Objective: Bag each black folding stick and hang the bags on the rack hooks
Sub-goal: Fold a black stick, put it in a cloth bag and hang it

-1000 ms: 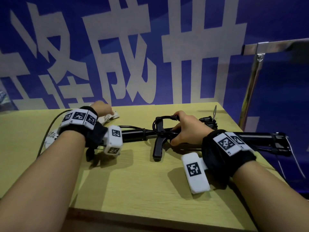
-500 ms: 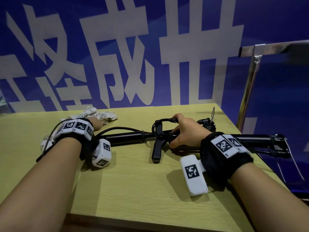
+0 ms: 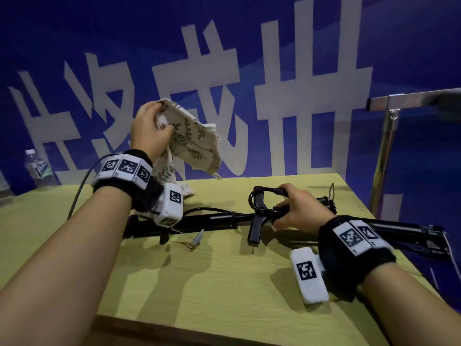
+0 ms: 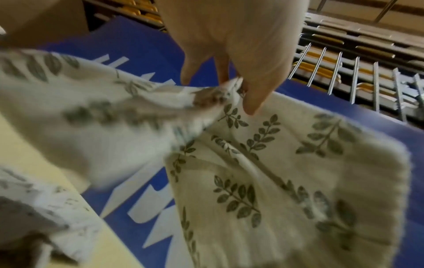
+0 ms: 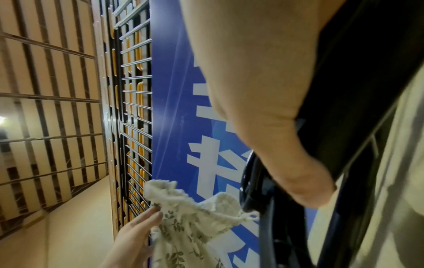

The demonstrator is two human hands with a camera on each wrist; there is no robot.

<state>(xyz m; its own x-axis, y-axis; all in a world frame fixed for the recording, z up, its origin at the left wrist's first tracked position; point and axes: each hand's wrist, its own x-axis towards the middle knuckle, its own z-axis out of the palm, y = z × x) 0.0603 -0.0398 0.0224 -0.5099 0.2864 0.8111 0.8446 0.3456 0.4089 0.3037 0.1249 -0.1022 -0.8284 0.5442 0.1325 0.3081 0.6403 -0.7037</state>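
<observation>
The left hand [image 3: 149, 131] pinches a leaf-print cloth bag [image 3: 192, 141] by its gathered edge and holds it in the air above the back left of the surface [image 3: 224, 283]. The bag is soft and limp, so it droops and folds; it looks light, and I judge its mouth needs 2 hands or a spread grip at the drawstring hem to stay open. More printed cloth [image 3: 185, 189] lies on the surface below it.

The right hand [image 3: 296, 211] curls around the stick [image 3: 212, 218], which lies across the surface toward the back, its right end overhanging the right edge. The stick is rigid and long with a strap loop [image 3: 264, 193]; gripping near the middle joint likely balances it best.
</observation>
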